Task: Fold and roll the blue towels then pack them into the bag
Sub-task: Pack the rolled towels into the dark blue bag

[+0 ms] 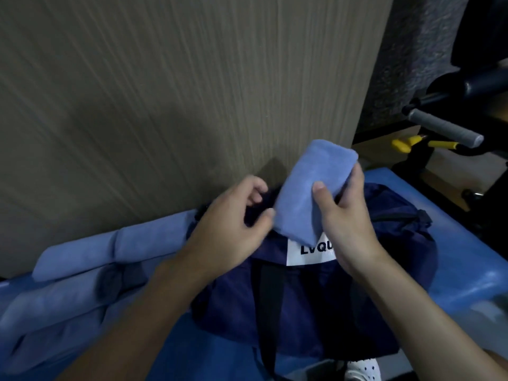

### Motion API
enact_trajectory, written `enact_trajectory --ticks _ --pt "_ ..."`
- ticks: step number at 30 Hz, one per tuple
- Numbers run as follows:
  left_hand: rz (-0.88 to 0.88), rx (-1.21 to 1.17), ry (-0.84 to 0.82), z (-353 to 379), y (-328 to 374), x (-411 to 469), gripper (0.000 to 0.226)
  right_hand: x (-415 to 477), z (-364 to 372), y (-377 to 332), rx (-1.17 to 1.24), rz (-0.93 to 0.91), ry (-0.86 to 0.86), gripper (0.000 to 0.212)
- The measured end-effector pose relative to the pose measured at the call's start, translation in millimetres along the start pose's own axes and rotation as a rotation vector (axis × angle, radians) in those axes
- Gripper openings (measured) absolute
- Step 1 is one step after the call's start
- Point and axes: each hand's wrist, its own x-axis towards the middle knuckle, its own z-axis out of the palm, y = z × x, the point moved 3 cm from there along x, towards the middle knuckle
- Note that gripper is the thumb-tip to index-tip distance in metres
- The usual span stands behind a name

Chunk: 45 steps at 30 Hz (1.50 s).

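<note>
My right hand (345, 215) grips a rolled light-blue towel (310, 185) and holds it tilted above the dark navy bag (316, 303), which lies on the blue padded surface (464, 259) and bears a white label. My left hand (233, 224) pinches the dark fabric at the bag's upper edge, just left of the towel. Several more rolled blue towels (110, 248) lie in a row along the wall to the left. The bag's opening is hidden behind my hands and the towel.
A wood-grain wall panel (178, 92) stands right behind the bag. Black exercise equipment with a grey grip (445, 127) and yellow parts (406, 145) stands at the right. A black strap (270, 312) runs down the bag's front. A white shoe (362, 369) shows at the bottom edge.
</note>
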Motion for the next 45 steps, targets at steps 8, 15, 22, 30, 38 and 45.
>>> enact_trajectory --ticks 8,15,22,30,38,45 --pt "0.1 0.467 -0.321 3.6 -31.0 4.4 0.01 3.7 -26.0 17.4 -0.237 0.212 -0.132 0.078" --pt "0.124 0.679 -0.539 19.0 -26.5 0.0 0.038 -16.3 -48.0 15.2 -0.221 0.274 -0.192 0.08" --pt "0.011 0.958 -0.642 18.9 -29.7 -5.4 0.07 -31.5 -52.2 15.3 -0.189 0.326 -0.314 0.082" --pt "-0.079 0.753 -0.098 21.6 -25.0 4.5 0.09 -29.6 -57.6 19.2 -0.202 0.35 -0.41 0.087" --pt "-0.103 0.697 -0.129 16.5 -19.6 7.4 0.117 -9.4 -38.6 25.2 -0.272 0.386 -0.573 0.046" --pt "0.017 0.74 -0.163 8.2 -14.0 0.5 0.116 23.2 -0.2 41.2 -0.035 0.38 -0.24 0.043"
